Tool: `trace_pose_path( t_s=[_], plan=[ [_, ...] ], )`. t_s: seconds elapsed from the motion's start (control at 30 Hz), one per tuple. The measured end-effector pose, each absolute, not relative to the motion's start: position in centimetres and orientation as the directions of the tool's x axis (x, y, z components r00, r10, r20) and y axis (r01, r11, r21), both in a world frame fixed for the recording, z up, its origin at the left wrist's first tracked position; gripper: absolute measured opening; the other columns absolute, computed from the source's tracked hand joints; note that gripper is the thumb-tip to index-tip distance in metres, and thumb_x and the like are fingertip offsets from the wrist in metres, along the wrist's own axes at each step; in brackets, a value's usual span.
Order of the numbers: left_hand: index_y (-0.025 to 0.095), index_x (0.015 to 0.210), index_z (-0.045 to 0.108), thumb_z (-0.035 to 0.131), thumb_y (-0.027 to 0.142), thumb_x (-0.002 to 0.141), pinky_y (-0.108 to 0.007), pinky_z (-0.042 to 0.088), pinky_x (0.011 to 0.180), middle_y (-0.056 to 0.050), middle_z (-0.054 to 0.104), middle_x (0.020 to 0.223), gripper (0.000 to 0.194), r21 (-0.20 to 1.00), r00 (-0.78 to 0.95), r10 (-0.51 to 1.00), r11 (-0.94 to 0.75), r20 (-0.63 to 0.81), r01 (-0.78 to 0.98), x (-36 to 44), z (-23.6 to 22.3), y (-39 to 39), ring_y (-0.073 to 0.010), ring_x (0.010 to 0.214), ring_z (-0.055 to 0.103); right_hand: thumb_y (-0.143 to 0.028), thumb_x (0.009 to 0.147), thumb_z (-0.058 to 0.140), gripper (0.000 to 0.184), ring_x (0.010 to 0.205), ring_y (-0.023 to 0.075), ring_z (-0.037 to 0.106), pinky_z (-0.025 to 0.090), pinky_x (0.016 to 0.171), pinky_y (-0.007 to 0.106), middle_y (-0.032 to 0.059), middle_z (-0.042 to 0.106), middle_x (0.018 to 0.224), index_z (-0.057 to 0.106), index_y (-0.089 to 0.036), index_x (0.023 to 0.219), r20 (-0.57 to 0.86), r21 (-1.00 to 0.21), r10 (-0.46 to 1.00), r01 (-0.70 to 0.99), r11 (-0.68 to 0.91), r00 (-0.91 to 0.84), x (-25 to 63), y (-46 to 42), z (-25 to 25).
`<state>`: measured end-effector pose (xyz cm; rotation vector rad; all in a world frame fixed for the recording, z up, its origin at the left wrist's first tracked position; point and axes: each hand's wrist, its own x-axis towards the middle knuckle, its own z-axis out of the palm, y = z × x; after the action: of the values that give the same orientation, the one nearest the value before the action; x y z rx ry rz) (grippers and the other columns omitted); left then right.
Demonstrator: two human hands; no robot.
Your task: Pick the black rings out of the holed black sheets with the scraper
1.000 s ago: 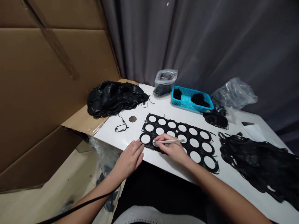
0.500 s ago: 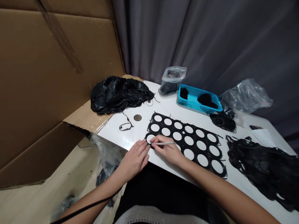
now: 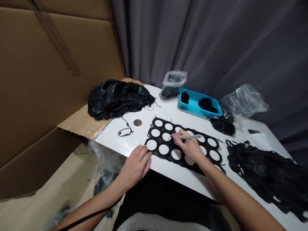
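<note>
A black rubbery sheet (image 3: 158,140) with rows of round holes lies flat on the white table, whose surface shows through the holes. My left hand (image 3: 138,162) rests with fingers laid flat at the sheet's near left corner, fingertips touching its edge. Over the middle row, my right hand (image 3: 190,147) pinches a slim pale pen-like tool (image 3: 189,136). The tool's exact kind is unclear. Its tip end is by the fingertips, at a hole in the middle row, where a thin dark curve shows. My right hand and forearm hide several holes behind them.
A heap of black sheets (image 3: 117,99) sits at the back left, near a dark disc (image 3: 137,123). Farther back stand a bagged container (image 3: 173,85) and a blue basket (image 3: 192,108) holding black pieces. More perforated black material (image 3: 267,173) lies right. A large cardboard box (image 3: 55,64) borders the left.
My right hand has moved the tool right and away from me, from the near left hole to the middle row. My left hand has stayed at the corner; the view has shifted slightly.
</note>
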<state>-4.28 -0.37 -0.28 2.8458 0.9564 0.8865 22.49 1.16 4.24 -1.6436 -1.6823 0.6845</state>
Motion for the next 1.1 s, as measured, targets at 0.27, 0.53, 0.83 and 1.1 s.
trace_pose_path(
  t_s=[0.27,0.53,0.83,1.1],
  plan=[
    [0.01,0.132,0.055,0.05,0.026,0.098,-0.048,0.046,0.11,-0.015,0.064,0.128,0.038,0.185,0.745,0.512,-0.856,0.428,0.482,-1.4,-1.0,-1.8,-0.0285,0.126,0.055,-0.025,0.092,0.054,0.015,0.094,0.0208,0.065,0.048,0.086,0.035,0.0016,0.071,0.094,0.056,-0.024,0.077,-0.006,-0.857,0.992,0.512,0.06,-0.125,19.6,-2.9,2.6],
    [0.008,0.13,0.057,0.05,0.024,0.097,-0.046,0.047,0.109,-0.016,0.063,0.129,0.037,0.13,0.763,0.491,-0.865,0.421,0.485,-1.7,-1.2,-1.8,-0.0295,0.127,0.055,-0.02,0.092,0.053,0.014,0.093,0.0213,0.065,0.05,0.084,0.036,0.0025,0.071,0.093,0.059,-0.025,0.081,0.077,-0.816,0.979,0.553,0.17,-0.188,19.6,-2.9,2.6],
    [0.008,0.128,0.058,0.052,0.021,0.095,-0.047,0.049,0.105,-0.016,0.066,0.122,0.036,0.122,0.777,0.453,-0.886,0.437,0.447,-1.6,-1.1,-1.3,-0.0298,0.121,0.058,-0.01,0.091,0.047,0.019,0.099,0.027,0.061,0.042,0.089,0.042,0.0115,0.07,0.107,0.06,-0.02,0.1,0.276,-0.417,0.86,0.752,0.51,-0.429,20.2,-2.3,2.0],
    [0.009,0.121,0.06,0.052,0.022,0.095,-0.045,0.051,0.099,-0.015,0.066,0.117,0.03,0.126,0.778,0.457,-0.884,0.431,0.45,-1.6,-0.1,-1.1,-0.0297,0.116,0.059,-0.029,0.099,0.042,0.017,0.079,0.0226,0.061,0.041,0.077,0.036,0.0067,0.071,0.099,0.05,-0.024,0.085,0.323,-0.546,0.941,0.833,0.095,0.104,26.6,1.1,3.4]
  ],
)
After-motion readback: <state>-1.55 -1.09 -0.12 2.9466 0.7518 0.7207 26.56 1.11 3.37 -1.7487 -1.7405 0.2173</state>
